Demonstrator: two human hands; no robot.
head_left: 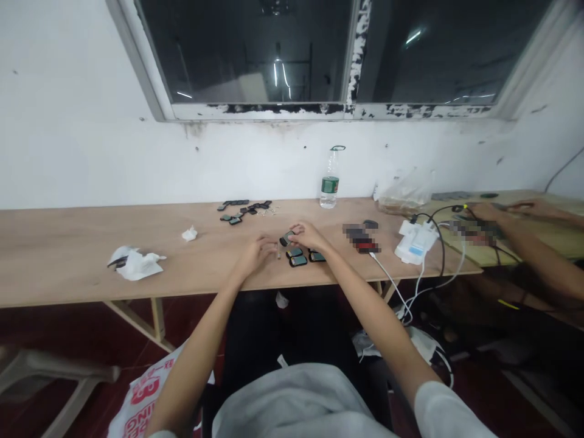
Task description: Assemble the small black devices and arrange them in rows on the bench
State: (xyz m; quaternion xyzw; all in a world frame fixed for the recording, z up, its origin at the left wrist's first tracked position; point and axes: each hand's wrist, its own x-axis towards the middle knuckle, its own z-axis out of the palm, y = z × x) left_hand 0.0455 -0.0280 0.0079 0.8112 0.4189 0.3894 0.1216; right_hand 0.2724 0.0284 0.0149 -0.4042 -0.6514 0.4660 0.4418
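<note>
My right hand (306, 236) pinches a small dark rounded piece with a grey-green face (286, 238), tilted above the wooden table (191, 267). Close on its left, my left hand (256, 257) has its fingers curled together. A thin pale strip (278, 251) shows at those fingertips; whether they grip it is hard to make out. Just below the hands lie similar dark pieces (298, 261) with grey-green faces, and another group (316, 256) is partly covered by my right wrist.
Farther back lie several dark pieces (235, 219) beside tiny pale bits (268, 211). A water bottle (329, 188) stands near the wall. Crumpled tissue (137, 264) is at left; a white power strip (416, 242) with cables is at right, near another person's arms (538, 243).
</note>
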